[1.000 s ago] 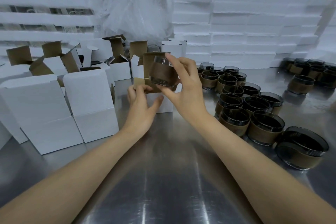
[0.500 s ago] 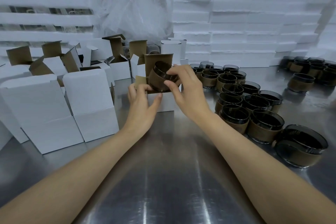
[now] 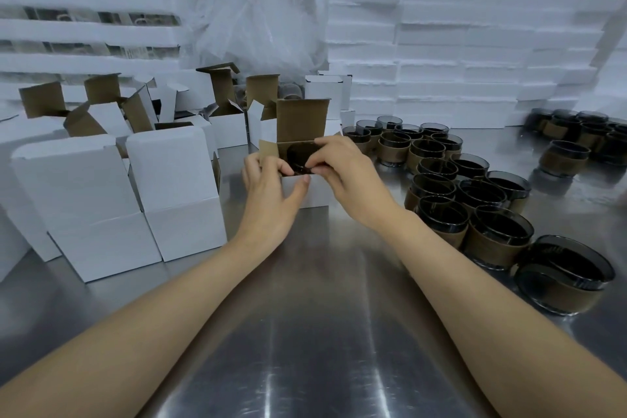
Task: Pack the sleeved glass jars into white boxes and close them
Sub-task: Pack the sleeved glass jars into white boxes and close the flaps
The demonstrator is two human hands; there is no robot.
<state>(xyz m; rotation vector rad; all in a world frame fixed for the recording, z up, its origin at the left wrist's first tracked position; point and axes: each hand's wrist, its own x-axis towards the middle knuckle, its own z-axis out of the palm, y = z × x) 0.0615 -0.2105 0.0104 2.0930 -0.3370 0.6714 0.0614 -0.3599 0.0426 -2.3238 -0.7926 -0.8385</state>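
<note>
Right hand (image 3: 353, 173) fingers pinched the sleeved glass jar (image 3: 300, 156) inside the open white box (image 3: 305, 192); left hand (image 3: 268, 190) fingers gripped the box's near wall.

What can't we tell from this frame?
Head view:
- Whether the jar sits on the open box floor: box walls and both hands hide it.
- The right hand fingertips, curled over the jar rim.
- Contents of the closed boxes on the left.
- The far-right jars, dark and blurred.

A dark sleeved jar (image 3: 300, 156) sits inside the open white box (image 3: 307, 192), lid flap upright.
</note>
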